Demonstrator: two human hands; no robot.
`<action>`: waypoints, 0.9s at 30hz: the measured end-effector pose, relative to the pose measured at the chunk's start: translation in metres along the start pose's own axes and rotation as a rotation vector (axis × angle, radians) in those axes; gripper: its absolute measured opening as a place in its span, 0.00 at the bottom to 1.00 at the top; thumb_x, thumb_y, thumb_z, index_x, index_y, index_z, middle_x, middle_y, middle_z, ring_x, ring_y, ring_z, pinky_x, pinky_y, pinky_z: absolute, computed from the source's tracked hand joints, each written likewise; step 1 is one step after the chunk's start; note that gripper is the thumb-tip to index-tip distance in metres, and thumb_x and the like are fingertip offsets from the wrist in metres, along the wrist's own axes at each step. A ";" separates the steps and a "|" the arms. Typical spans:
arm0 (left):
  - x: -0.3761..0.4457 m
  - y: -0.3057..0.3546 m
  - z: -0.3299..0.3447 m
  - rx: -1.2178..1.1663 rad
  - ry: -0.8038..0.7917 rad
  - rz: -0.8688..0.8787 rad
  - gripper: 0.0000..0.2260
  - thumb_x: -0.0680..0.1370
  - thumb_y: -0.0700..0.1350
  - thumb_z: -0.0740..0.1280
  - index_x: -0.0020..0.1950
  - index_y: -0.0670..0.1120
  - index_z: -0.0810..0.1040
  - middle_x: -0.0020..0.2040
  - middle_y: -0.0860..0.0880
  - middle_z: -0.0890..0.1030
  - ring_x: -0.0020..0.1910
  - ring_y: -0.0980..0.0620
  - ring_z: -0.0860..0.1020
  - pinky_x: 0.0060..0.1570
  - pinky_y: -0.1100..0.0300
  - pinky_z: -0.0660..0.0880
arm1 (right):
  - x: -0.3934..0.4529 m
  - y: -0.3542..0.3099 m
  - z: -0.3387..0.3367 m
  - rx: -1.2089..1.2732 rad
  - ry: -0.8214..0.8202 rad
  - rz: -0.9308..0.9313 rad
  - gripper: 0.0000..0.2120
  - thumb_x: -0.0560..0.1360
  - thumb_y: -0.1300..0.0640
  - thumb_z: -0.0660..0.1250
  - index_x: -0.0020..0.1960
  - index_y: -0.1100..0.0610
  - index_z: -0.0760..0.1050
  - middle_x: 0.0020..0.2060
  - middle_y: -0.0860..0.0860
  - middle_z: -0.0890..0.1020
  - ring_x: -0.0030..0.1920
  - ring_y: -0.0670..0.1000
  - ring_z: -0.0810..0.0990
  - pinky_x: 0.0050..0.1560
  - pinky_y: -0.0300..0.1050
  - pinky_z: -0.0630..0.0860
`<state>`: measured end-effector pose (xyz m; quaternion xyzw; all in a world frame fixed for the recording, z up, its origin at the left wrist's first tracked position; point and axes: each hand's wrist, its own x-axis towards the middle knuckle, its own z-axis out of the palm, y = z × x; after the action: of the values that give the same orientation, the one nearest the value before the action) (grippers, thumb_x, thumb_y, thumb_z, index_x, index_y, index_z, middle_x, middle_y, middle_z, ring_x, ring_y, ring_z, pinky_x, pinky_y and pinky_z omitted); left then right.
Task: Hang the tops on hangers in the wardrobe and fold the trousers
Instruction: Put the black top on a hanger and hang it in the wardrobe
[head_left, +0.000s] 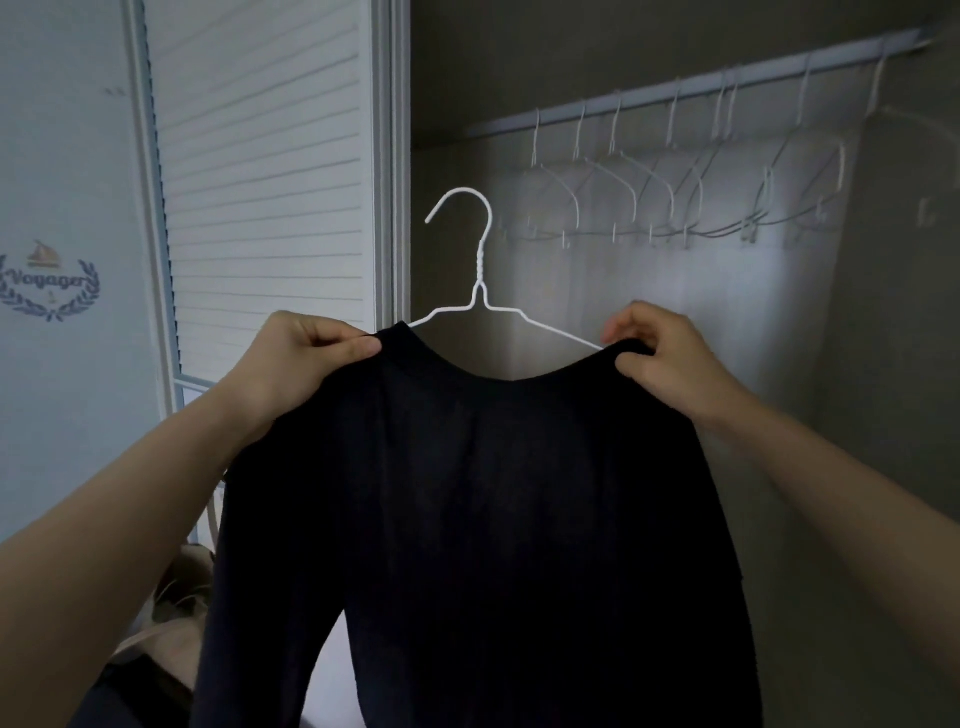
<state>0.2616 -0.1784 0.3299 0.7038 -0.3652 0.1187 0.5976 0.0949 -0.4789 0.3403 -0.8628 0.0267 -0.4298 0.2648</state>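
Both hands, item one: my left hand (306, 353) pinches the left shoulder of the dark top (467, 519), and my right hand (660, 353) pinches the right shoulder, each with fingers curled over the cloth at the neckline's ends. Item two, the dark top: long-sleeved, hanging straight down between the hands, its shoulder line running left to right, body and sleeves dropping out of view below. Item three, the white wire hanger (480, 270): inside the neck of the top, hook upright above the collar, right arm of the wire bare up to my right fingers, left arm mostly under cloth. Item four, the wardrobe rail (701, 88): up and to the right of the hook, well apart from it, running from near centre away to the upper right; my right hand lies nearer to it. I judge the hook must rise and travel right to reach a gap. Item five, empty white hangers (623, 176) in a row on that rail. Item six, a louvred door (260, 156) at left. Item seven, a "Voyager" emblem (49, 283) on the far-left panel. No surface shows.
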 end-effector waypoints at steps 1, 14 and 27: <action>0.003 0.003 0.001 -0.010 0.000 0.010 0.03 0.73 0.45 0.74 0.42 0.48 0.87 0.40 0.48 0.86 0.39 0.54 0.84 0.38 0.66 0.80 | 0.005 -0.006 -0.005 0.056 -0.068 -0.006 0.15 0.68 0.74 0.62 0.47 0.57 0.76 0.40 0.54 0.78 0.41 0.51 0.76 0.45 0.38 0.72; 0.048 0.012 0.005 -0.123 0.040 0.123 0.03 0.73 0.46 0.74 0.43 0.55 0.87 0.41 0.51 0.86 0.41 0.56 0.84 0.36 0.70 0.77 | 0.020 0.006 -0.037 -0.276 -0.099 0.076 0.17 0.79 0.49 0.61 0.39 0.60 0.75 0.33 0.50 0.77 0.33 0.47 0.75 0.32 0.32 0.67; 0.086 -0.001 0.021 -0.113 -0.266 0.094 0.08 0.72 0.49 0.72 0.47 0.49 0.87 0.45 0.46 0.86 0.45 0.48 0.85 0.38 0.65 0.80 | 0.013 -0.008 -0.092 0.538 0.002 0.586 0.11 0.72 0.51 0.70 0.39 0.58 0.83 0.34 0.54 0.84 0.32 0.52 0.84 0.29 0.40 0.78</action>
<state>0.3171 -0.2304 0.3760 0.6608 -0.4797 0.0317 0.5764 0.0324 -0.5154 0.3985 -0.7182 0.1582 -0.3284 0.5927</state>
